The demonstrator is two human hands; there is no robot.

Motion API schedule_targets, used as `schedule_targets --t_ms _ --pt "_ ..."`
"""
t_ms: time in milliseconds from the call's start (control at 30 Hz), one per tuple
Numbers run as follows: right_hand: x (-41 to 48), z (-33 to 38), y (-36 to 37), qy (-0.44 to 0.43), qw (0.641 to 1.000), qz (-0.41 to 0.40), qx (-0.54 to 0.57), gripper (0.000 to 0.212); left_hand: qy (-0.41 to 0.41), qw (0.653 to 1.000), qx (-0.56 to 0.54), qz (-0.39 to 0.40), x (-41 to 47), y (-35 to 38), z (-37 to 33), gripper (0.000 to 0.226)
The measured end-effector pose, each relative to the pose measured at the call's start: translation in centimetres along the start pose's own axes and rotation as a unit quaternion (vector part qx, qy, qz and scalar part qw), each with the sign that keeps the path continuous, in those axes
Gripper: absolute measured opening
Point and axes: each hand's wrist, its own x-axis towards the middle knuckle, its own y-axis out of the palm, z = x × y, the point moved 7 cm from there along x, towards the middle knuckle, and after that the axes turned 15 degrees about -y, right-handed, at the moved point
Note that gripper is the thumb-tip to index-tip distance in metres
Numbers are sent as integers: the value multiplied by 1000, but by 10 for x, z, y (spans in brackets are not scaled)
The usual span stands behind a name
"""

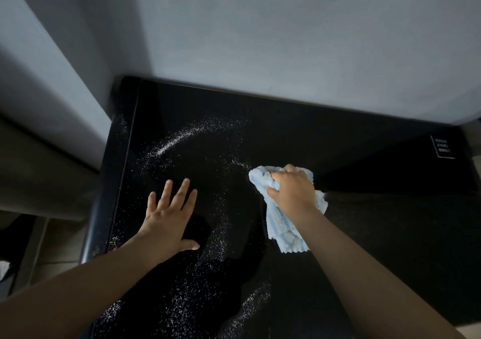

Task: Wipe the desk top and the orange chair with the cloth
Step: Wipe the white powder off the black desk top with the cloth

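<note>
Much of the cloth point(282, 221) was hidden under the right hand point(291, 189), whose curled fingers bunched the pale blue fabric against the desk point(377, 247), right of centre; its loose tail trailed back beside the wrist. The left hand point(169, 215) lay flat on the desk, fingers straight and spread, thumb out, well apart from the cloth. White specks point(169, 144) arced across the dark top around that hand. The desk's near edge and both forearms were cut off. A label point(442, 147) at the far right corner was too blurred to read.
</note>
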Motion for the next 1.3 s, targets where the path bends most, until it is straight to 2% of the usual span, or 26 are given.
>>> schedule_targets --t_ms 867,1167,1300 --pt "-79 21 25 21 999 9 36 30 -5 1000 8 -8 8 5 -1 124" --pt "-110 30 36 26 999 23 38 31 -25 999 11 -22 -3 -6 -6 118" --pt "-120 34 40 30 998 32 37 32 6 1000 -9 -3 -24 10 -3 117"
